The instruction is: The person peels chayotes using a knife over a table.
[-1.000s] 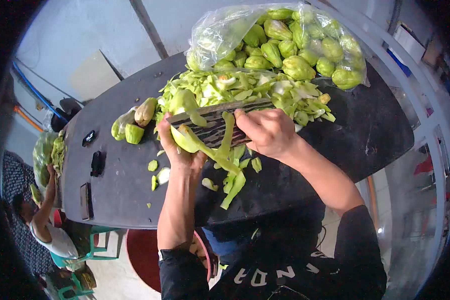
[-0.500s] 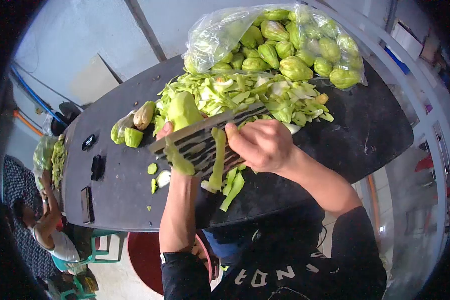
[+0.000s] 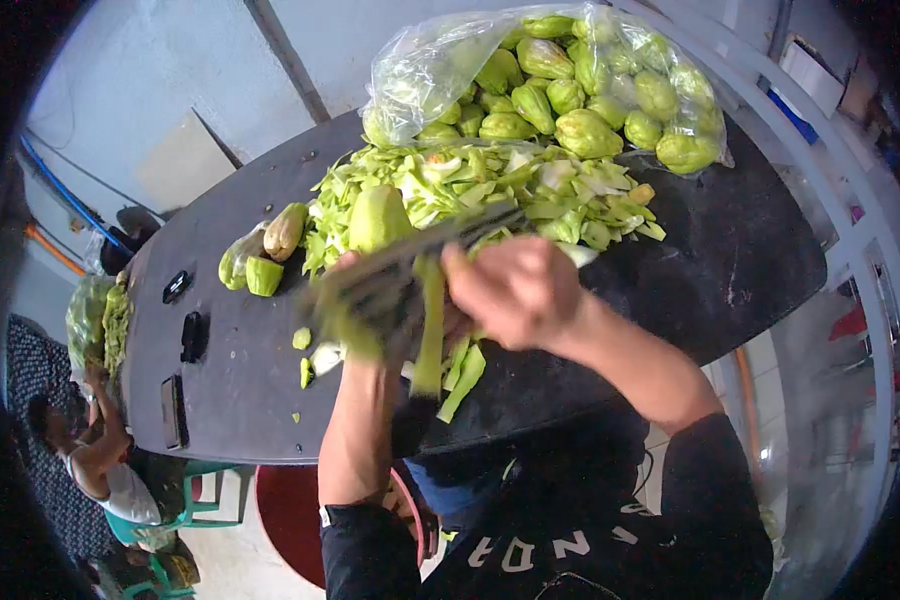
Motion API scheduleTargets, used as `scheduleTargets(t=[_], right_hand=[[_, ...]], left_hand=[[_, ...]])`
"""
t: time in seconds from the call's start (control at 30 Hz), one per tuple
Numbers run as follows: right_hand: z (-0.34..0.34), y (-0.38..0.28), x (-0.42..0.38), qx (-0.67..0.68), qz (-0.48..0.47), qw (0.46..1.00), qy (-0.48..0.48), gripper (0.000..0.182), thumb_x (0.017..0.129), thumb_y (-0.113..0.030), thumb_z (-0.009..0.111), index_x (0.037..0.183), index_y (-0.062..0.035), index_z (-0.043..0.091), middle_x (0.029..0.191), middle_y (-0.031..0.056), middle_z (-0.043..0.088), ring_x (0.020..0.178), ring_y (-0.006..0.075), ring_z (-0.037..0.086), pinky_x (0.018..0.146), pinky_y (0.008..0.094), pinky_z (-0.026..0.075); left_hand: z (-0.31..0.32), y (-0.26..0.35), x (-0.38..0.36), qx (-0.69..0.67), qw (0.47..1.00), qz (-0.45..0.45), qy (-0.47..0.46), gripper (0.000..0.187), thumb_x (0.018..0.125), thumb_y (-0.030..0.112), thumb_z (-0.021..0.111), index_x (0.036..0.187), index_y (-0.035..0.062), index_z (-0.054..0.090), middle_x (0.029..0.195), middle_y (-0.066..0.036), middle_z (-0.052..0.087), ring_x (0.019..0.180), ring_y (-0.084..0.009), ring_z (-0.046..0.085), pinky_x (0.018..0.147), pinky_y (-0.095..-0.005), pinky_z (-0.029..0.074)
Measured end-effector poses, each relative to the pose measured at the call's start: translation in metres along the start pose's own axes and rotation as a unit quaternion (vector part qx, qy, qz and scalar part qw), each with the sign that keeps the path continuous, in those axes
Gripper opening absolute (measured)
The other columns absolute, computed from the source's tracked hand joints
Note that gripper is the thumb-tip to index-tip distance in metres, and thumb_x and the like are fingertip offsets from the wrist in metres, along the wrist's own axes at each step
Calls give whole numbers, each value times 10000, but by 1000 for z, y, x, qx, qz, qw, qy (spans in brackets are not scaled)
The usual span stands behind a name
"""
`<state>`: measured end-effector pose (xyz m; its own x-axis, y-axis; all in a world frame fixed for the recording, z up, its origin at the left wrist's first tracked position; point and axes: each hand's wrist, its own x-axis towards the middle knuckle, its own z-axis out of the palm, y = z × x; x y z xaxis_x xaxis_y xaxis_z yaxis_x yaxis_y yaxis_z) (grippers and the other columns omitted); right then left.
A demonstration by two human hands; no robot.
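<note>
My right hand (image 3: 520, 290) is closed around a broad-bladed knife (image 3: 395, 265), which is smeared by motion. Peel clings to the blade, and a long green strip of peel (image 3: 430, 330) hangs below it. Behind the blade, my left hand (image 3: 344, 262) grips a partly peeled pale green chayote (image 3: 378, 218); most of its fingers are hidden. A large heap of chayote peelings (image 3: 470, 185) lies just beyond. More peel strips (image 3: 463, 378) lie on the black table (image 3: 260, 390) under my hands.
A clear plastic bag (image 3: 440, 70) full of unpeeled chayotes (image 3: 588, 133) sits at the back. Several chayote pieces (image 3: 263, 276) lie left of the heap. Small dark objects (image 3: 192, 335) line the left edge. A red tub (image 3: 285, 520) stands below; another person (image 3: 100, 460) sits at left.
The knife blade has tilted so that its face shows narrower, and it is now blurred. The chayote has shifted slightly right, still in my left hand.
</note>
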<state>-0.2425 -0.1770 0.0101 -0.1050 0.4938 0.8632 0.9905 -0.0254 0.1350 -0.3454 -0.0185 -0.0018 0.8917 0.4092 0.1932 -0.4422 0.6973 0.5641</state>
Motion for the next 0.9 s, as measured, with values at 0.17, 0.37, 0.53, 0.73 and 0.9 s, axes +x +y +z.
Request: scheduleTargets(t=[0.17, 0.37, 0.53, 0.73, 0.9], right_hand=[[17, 51, -20, -17, 104, 994, 9, 152, 763, -100, 658, 800, -73, 513, 610, 82, 628, 549, 240, 665, 460, 393, 519], [-8, -4, 5, 48, -6, 999, 15, 422, 614, -66, 727, 996, 69, 608, 582, 73, 534, 502, 223, 596, 445, 338, 464], [17, 37, -14, 8, 172, 984, -42, 220, 732, -96, 724, 855, -54, 546, 715, 108, 646, 618, 314, 649, 513, 399, 505], [2, 21, -4, 77, 126, 989, 15, 225, 702, -66, 683, 854, -77, 518, 664, 89, 629, 612, 273, 671, 510, 411, 524], [7, 25, -2, 39, 150, 988, -10, 127, 780, -112, 639, 870, -86, 553, 660, 108, 645, 605, 301, 674, 515, 430, 526]], left_hand=[[7, 0, 1, 107, 993, 1, -39, 660, 790, 566, 546, 1199, 49, 544, 991, -126, 636, 772, -273, 663, 601, -402, 553], [-39, -6, 11, 90, 995, 18, 34, 597, 859, 504, 572, 1255, 57, 544, 1101, -129, 652, 966, -263, 647, 822, -425, 553], [-2, 4, 4, 90, 996, -8, -23, 692, 721, 512, 617, 1189, 7, 549, 939, -172, 641, 721, -307, 649, 610, -413, 554], [-13, 3, 6, 87, 995, 24, -53, 769, 747, 579, 588, 1282, 34, 489, 1069, -162, 619, 723, -293, 671, 574, -405, 585], [-17, 0, 7, 128, 988, 20, -85, 945, 717, 594, 614, 1407, -3, 363, 1018, -173, 598, 644, -246, 629, 441, -365, 530]])
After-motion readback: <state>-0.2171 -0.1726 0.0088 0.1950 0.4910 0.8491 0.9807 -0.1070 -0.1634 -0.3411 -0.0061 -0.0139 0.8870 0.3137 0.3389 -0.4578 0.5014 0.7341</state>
